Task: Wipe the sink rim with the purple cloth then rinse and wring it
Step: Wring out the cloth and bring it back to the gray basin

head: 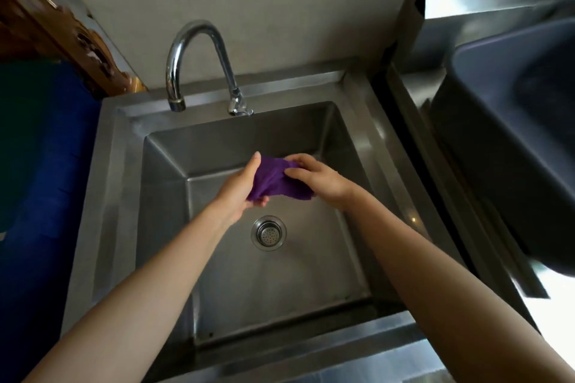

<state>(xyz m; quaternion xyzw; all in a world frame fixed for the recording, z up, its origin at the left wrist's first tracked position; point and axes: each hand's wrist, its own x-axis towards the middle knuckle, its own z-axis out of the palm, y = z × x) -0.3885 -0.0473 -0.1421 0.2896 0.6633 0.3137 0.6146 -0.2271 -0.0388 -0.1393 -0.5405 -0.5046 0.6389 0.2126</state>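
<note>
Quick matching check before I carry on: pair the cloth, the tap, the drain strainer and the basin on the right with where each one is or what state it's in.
Things:
1. purple cloth
2. tap
3. drain strainer
4. dark basin

States:
A. on the counter right of the sink
B. no water visibly running
C. bunched between left hand and right hand
D. uncovered on the sink floor

Pairs: 1-C, 2-B, 3-D, 4-A

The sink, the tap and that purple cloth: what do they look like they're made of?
The sink looks like brushed stainless steel: grey, with dull, streaky reflections and folded seams. The tap looks like chrome-plated metal, with a mirror-bright shine. The purple cloth, bunched between the left hand and right hand, looks like a soft matte fabric that creases easily; the fibre cannot be told.
</note>
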